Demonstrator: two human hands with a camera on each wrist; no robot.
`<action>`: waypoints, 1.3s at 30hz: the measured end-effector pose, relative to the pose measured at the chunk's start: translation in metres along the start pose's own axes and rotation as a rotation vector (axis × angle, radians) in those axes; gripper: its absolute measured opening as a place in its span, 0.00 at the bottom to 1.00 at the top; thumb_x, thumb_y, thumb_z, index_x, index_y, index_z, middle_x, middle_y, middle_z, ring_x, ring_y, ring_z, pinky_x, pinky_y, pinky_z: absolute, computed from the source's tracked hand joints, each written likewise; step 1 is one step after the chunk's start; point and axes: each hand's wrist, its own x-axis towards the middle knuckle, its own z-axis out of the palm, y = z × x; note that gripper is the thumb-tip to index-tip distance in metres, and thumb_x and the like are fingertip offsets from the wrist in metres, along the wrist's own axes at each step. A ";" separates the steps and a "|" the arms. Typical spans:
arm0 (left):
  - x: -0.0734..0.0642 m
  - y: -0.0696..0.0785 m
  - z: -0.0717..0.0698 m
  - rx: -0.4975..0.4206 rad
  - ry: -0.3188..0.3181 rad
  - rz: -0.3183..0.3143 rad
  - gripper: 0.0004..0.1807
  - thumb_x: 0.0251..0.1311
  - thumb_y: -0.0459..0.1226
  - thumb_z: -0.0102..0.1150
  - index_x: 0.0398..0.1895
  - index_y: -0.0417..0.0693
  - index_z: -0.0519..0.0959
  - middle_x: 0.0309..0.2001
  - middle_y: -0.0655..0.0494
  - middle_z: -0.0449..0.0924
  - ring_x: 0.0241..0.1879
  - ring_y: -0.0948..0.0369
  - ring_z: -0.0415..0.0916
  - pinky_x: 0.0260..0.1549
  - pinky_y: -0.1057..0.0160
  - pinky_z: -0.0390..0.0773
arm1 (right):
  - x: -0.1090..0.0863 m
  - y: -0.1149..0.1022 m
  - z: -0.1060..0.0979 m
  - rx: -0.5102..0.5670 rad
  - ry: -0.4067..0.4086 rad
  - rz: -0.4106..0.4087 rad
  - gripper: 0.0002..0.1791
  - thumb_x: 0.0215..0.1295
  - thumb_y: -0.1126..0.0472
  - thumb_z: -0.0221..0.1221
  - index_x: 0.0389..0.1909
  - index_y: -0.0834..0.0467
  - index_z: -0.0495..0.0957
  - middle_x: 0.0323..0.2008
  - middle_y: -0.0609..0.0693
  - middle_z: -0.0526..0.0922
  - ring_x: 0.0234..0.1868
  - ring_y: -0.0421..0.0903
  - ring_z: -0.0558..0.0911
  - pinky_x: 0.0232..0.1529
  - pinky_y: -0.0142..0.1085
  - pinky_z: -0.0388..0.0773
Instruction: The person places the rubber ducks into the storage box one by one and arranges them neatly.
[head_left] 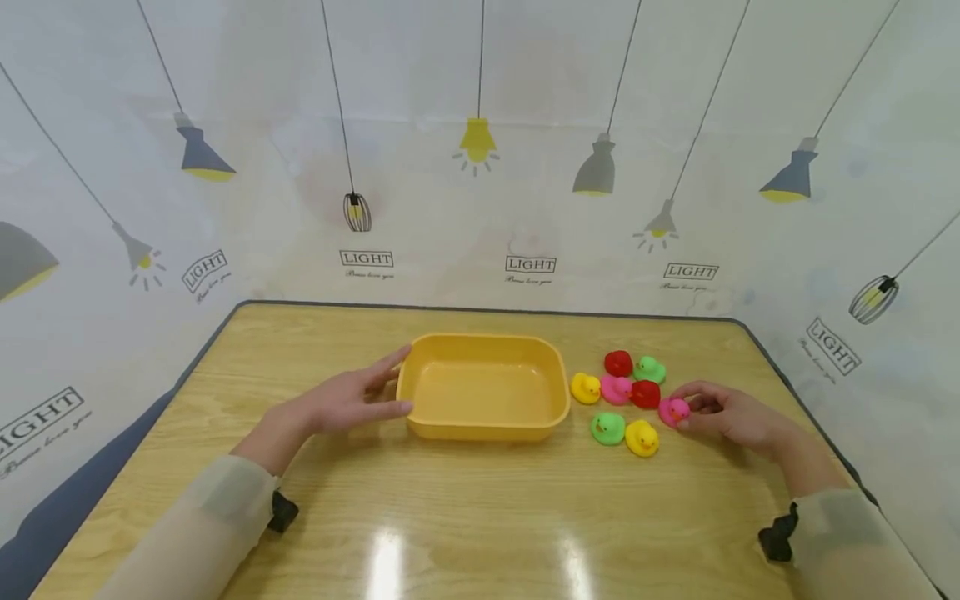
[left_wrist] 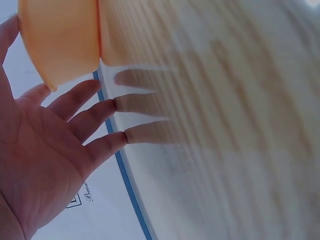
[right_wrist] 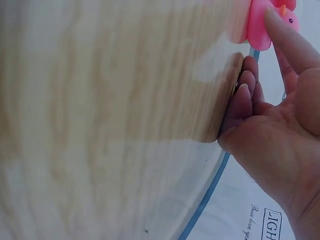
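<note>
A yellow plastic basin [head_left: 480, 433] sits on the table, nothing inside it. My left hand [head_left: 352, 402] is at its left end, fingers spread and fairly straight, thumb and fingertips at the rim. The left wrist view shows this hand [left_wrist: 45, 135] beside the basin's wall [left_wrist: 60, 40]. To the right, my right hand [head_left: 731, 417] pinches a pink rubber duck [head_left: 674, 411] between thumb and forefinger at the edge of a duck group. In the right wrist view the thumb lies against that duck [right_wrist: 259, 30], while the other fingers curl by the tabletop.
Between basin and right hand lie several more ducks: a yellow duck [head_left: 586, 388], another pink duck [head_left: 617, 389], a red duck [head_left: 646, 394], a green duck [head_left: 608, 428] and others. A wall covering [head_left: 420, 150] with printed lamps rises behind the wooden table [head_left: 480, 517].
</note>
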 end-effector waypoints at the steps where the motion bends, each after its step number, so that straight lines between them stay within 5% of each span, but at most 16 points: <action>1: 0.000 0.000 0.000 0.006 -0.002 0.001 0.55 0.69 0.74 0.58 0.91 0.82 0.39 0.84 0.47 0.68 0.84 0.37 0.61 0.79 0.23 0.57 | 0.000 0.000 0.001 -0.003 0.004 -0.004 0.31 0.74 0.43 0.70 0.72 0.49 0.76 0.63 0.58 0.78 0.60 0.56 0.74 0.55 0.43 0.74; 15: 0.000 0.000 0.000 0.000 -0.010 -0.010 0.54 0.70 0.73 0.58 0.91 0.82 0.40 0.77 0.42 0.77 0.79 0.37 0.70 0.77 0.24 0.64 | -0.003 0.006 0.009 0.025 0.056 -0.028 0.30 0.76 0.45 0.69 0.72 0.52 0.78 0.62 0.56 0.80 0.58 0.53 0.76 0.55 0.40 0.76; 23: -0.001 0.000 0.000 -0.002 0.000 -0.019 0.54 0.69 0.73 0.59 0.90 0.83 0.41 0.77 0.41 0.77 0.79 0.37 0.70 0.76 0.25 0.64 | -0.015 -0.009 0.006 0.029 0.100 -0.042 0.33 0.78 0.41 0.66 0.76 0.53 0.75 0.72 0.63 0.78 0.67 0.60 0.78 0.55 0.41 0.79; 31: -0.002 0.001 -0.001 -0.003 0.007 -0.030 0.54 0.68 0.74 0.59 0.90 0.85 0.41 0.78 0.40 0.75 0.80 0.36 0.69 0.77 0.24 0.63 | -0.021 -0.057 0.007 -0.019 0.193 -0.195 0.27 0.82 0.47 0.63 0.75 0.51 0.76 0.70 0.56 0.80 0.66 0.57 0.78 0.54 0.41 0.81; 39: -0.003 0.000 0.001 -0.013 0.004 -0.037 0.54 0.68 0.74 0.59 0.89 0.86 0.41 0.79 0.40 0.73 0.81 0.37 0.67 0.78 0.24 0.61 | -0.007 -0.120 0.025 0.018 0.175 -0.289 0.23 0.79 0.48 0.67 0.70 0.46 0.80 0.63 0.49 0.85 0.60 0.50 0.78 0.53 0.35 0.77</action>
